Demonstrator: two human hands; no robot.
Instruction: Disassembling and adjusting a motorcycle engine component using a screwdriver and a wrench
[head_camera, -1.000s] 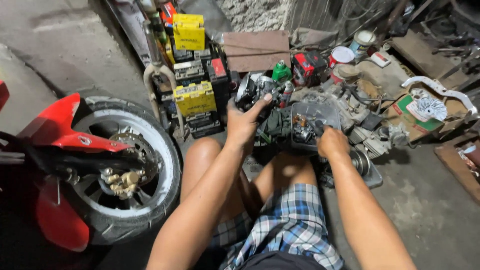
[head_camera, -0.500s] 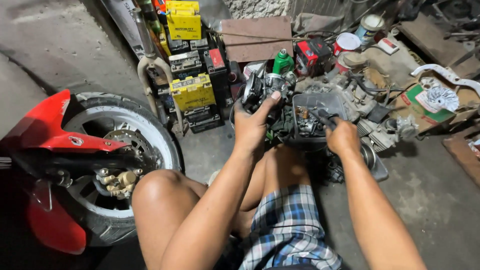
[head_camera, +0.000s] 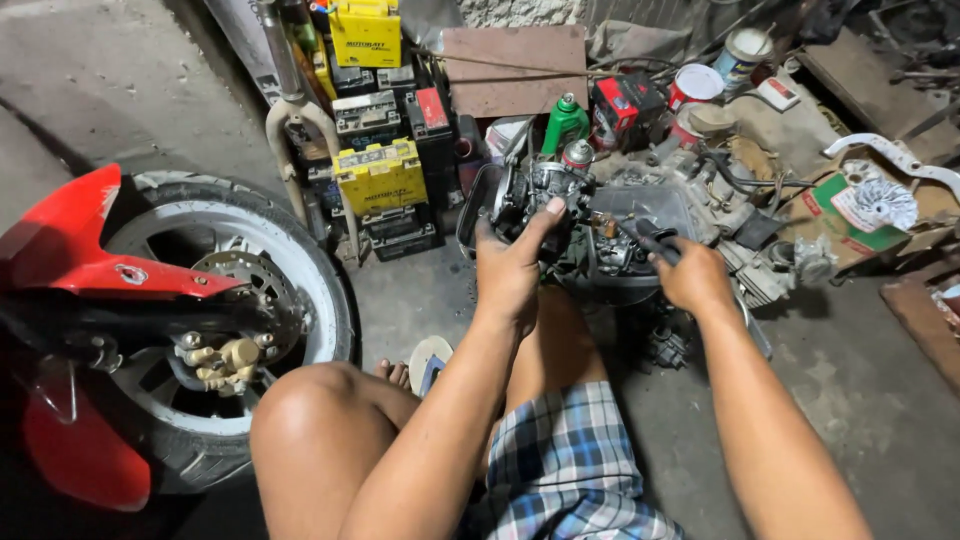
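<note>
Now the left hand (head_camera: 512, 265) is clamping the carburetor (head_camera: 545, 190) steady (thumb up), while the right hand (head_camera: 690, 275) is gripping a black-handled tool (head_camera: 645, 232) inside the tray (head_camera: 655, 205).

Red fender (head_camera: 75, 250) cut off left; tool (head_camera: 650, 236) tip hidden.

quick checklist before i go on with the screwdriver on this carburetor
1. Left hand has a firm hold on the carburetor: ok, fingers wrap it and the thumb lies on top.
2. Right hand grips the dark-handled screwdriver: ok.
3. Tool tip seated in a screw: cannot tell, the tip is lost among the parts.
4. Carburetor held over the black tray to catch loose bits: ok.
5. Green bottle upright and apart from the hands: ok.
6. Room on the left: not ok, the wheel stands close by the knee.
</note>
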